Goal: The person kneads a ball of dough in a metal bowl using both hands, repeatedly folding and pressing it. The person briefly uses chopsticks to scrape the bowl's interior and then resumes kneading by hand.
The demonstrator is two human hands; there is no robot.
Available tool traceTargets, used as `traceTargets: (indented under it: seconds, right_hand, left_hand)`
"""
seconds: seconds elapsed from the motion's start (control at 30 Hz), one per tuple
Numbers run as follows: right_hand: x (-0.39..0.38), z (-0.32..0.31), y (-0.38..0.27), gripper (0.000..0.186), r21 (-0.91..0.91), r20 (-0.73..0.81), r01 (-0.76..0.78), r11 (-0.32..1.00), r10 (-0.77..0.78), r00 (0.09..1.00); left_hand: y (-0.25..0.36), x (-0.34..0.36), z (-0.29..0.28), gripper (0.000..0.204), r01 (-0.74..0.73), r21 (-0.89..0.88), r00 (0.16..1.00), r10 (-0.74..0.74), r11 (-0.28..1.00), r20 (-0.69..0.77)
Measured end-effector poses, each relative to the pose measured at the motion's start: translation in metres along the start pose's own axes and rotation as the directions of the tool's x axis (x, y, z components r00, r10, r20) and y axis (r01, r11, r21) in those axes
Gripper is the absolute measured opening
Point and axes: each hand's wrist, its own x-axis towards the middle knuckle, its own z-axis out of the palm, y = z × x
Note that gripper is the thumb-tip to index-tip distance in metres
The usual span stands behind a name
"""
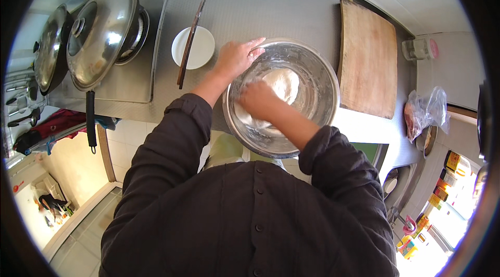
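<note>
A wide steel mixing bowl (pixel 327 76) stands at the counter's front edge, its inner wall smeared with flour. Inside lies a lump of pale dough (pixel 284 85). My left hand (pixel 237 59) grips the bowl's far left rim, flour on its fingertips. My right hand (pixel 258 101) is down in the bowl with its fingers curled in, pressed on the dough. It is slightly blurred and hides part of the lump. Left of the bowl, a pair of dark chopsticks (pixel 191 42) rests across a small white bowl (pixel 207 50).
A wooden cutting board (pixel 369 58) lies to the right on the steel counter (pixel 250 3). Beyond it are a glass jar (pixel 416 49) and a plastic bag (pixel 424 113). On the left, a lidded wok (pixel 101 32) sits on the stove, its long handle (pixel 90 121) jutting toward me.
</note>
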Motion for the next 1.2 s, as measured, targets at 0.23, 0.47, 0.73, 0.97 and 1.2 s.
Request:
traceTargets:
  seconds: [0.23, 0.47, 0.73, 0.97, 1.2]
  right_hand:
    - [-0.048, 0.001, 0.018, 0.03, 0.189, -0.123, -0.059, 0.98, 0.083, 0.989]
    - [-0.083, -0.02, 0.032, 0.053, 0.346, -0.348, -0.299, 0.889, 0.418, 0.839]
    - [-0.13, -0.014, 0.018, 0.05, 0.539, -0.447, -0.002, 0.842, 0.288, 0.847]
    - [-0.094, 0.038, -0.001, 0.035, 0.341, -0.553, -0.127, 0.932, 0.307, 0.775]
    - [-0.045, 0.041, 0.018, 0.025, 0.294, -0.478, -0.101, 0.95, 0.238, 0.845]
  left_hand:
    - [-0.006, 0.003, 0.002, 0.037, -0.126, 0.044, 0.989, 0.129, 0.991, -0.073]
    - [0.034, -0.026, -0.017, 0.047, -0.099, 0.21, 0.985, 0.126, 0.973, -0.12]
    - [0.075, -0.119, 0.013, 0.083, 0.107, -0.498, 0.971, 0.018, 0.861, 0.24]
    - [0.083, -0.16, 0.057, 0.1, 0.206, -0.384, 0.957, -0.104, 0.9, 0.27]
    - [0.066, -0.136, 0.058, 0.086, 0.556, -0.283, 0.82, -0.461, 0.781, 0.339]
